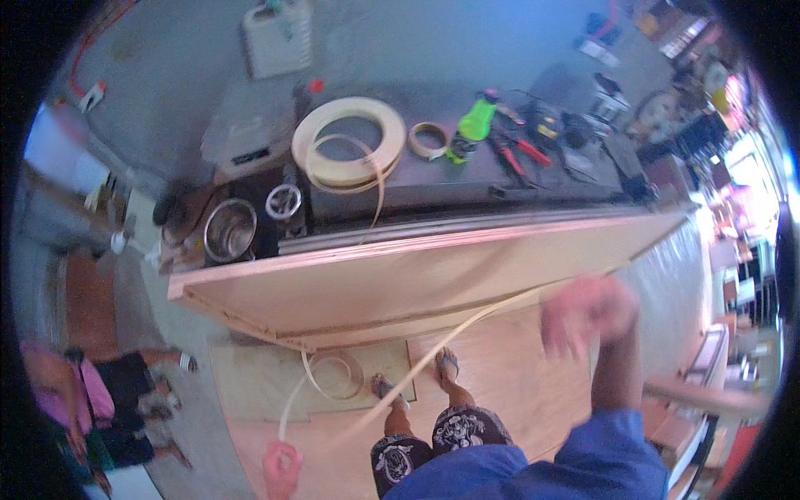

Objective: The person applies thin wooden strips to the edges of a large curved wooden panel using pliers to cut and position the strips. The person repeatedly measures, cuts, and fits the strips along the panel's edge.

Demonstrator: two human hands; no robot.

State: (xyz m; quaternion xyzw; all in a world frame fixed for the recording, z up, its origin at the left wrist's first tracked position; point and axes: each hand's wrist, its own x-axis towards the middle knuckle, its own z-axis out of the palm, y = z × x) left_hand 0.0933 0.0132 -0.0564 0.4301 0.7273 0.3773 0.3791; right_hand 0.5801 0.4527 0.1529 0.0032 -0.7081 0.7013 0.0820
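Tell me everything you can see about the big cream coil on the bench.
The big cream coil is a wide ring of thin banding wound in layers, material unclear. It lies flat on the dark bench, hole facing up, beyond the pale board and left of a smaller tan tape roll. One loose strand loops across it and trails toward the board's top edge. Neither the left hand nor the right hand touches it.

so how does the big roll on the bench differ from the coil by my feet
The big roll is thick and closely wound; the coil is thin, loose loops. The big roll lies on the bench, beyond the panel; the coil lies low, near the feet. Both are ring-shaped with open middles.
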